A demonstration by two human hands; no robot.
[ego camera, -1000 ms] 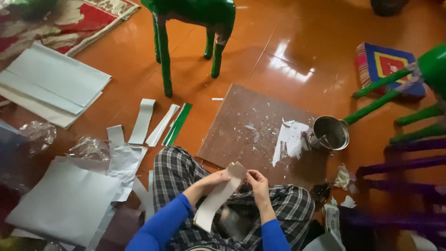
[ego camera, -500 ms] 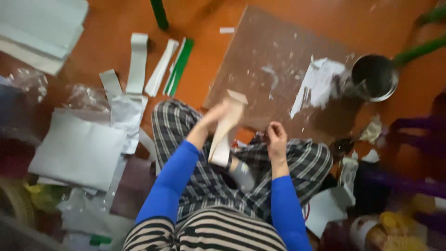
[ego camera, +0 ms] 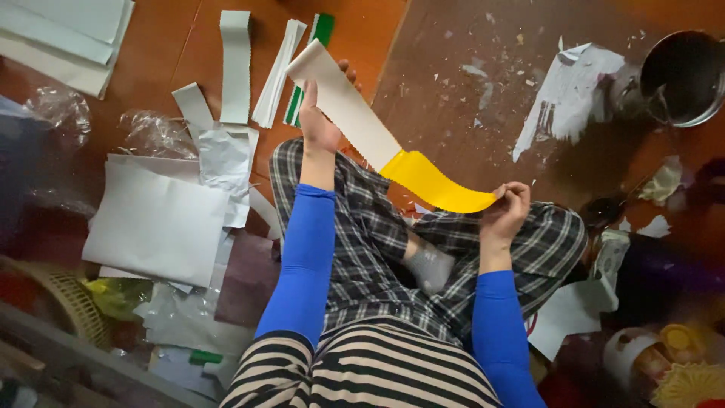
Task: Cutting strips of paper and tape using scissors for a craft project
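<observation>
I sit cross-legged on the floor in checked trousers. My left hand is raised and grips the upper end of a long paper strip with a wavy edge. Its upper part shows a pale backing and its lower part is bright yellow. My right hand pinches the strip's yellow end near my right knee. The strip is stretched out slanting between both hands, above my left leg.
A brown board with paper scraps lies ahead, a torn white sheet on it. A metal pot stands at the upper right. Cut white strips, a green strip and large white sheets lie to the left.
The strip was bunched close between my hands; now my left hand has lifted forward and the strip is pulled out long, its yellow side showing. The camera has tilted down and closer.
</observation>
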